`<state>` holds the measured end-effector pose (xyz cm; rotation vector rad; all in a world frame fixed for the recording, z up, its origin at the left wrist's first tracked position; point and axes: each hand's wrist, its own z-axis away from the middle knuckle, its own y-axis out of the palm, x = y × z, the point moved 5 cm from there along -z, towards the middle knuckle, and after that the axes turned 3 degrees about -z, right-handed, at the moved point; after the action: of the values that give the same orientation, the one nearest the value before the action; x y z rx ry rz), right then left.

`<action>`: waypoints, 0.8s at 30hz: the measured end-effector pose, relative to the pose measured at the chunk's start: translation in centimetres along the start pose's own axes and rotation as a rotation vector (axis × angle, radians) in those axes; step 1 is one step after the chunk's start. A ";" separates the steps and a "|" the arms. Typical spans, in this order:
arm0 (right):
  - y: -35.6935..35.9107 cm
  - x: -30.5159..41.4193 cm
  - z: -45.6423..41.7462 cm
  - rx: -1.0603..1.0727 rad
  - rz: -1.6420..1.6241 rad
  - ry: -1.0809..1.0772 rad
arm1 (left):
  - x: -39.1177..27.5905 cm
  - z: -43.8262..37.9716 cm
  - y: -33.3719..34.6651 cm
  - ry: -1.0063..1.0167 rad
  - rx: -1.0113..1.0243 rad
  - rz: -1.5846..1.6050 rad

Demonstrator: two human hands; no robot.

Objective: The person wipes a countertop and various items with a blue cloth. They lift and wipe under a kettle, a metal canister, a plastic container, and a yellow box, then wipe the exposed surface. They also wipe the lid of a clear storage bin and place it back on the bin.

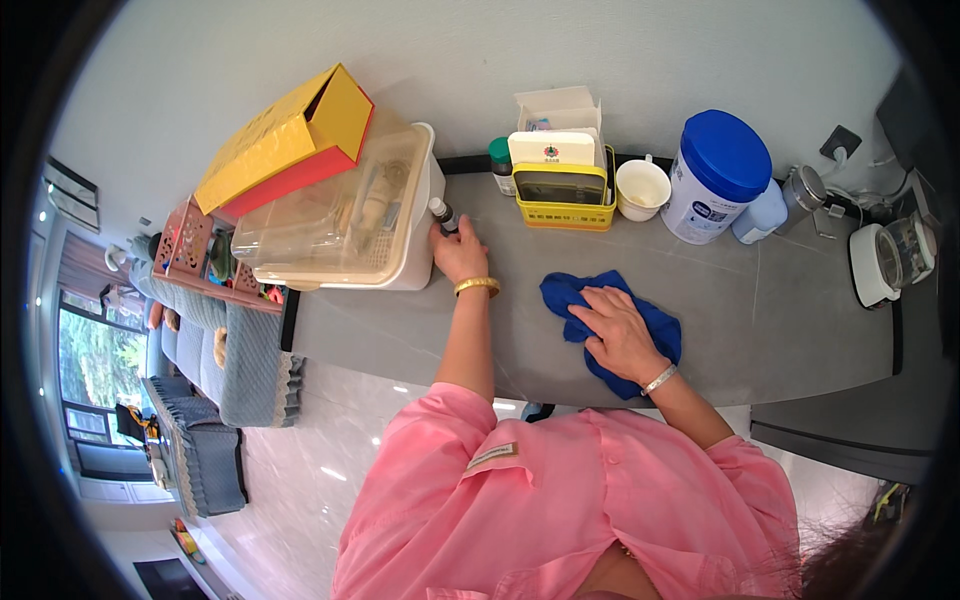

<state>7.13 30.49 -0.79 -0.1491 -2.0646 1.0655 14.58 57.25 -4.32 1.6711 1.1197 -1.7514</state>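
My left hand (460, 251) has its fingers around a small dark bottle with a white cap (443, 214), close beside the white storage box (420, 255) with a clear lid. Whether the bottle still touches the counter is hidden. My right hand (621, 330) lies spread on a crumpled blue cloth (660, 322), pressing it to the grey stone-look counter (795, 315). Toward the wall stand a yellow tin (566, 216) holding white cartons (555, 148) and, at its left, a dark bottle with a green cap (501, 165).
A yellow and red carton (285, 150) rests tilted on the storage box lid. Right of the tin are a white cup (643, 191), a large blue-lidded canister (712, 180), a pale blue container (761, 214) and a metal flask (802, 193). A white appliance (874, 266) stands near cables at far right.
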 end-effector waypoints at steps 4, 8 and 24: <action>0.0 0.0 0.0 -0.003 0.000 0.005 | 0.5 -1.9 1.3 -0.120 0.011 -0.111; 0.1 0.1 -0.1 0.005 0.002 0.003 | 0.2 -3.9 2.4 0.186 -0.088 -0.393; 1.4 -0.6 -1.5 0.005 0.115 0.040 | -2.6 1.6 4.5 0.314 0.373 -0.170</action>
<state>8.22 32.06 -1.71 -0.2875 -2.0378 1.1280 17.60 52.95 -3.02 2.1920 1.1471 -1.9426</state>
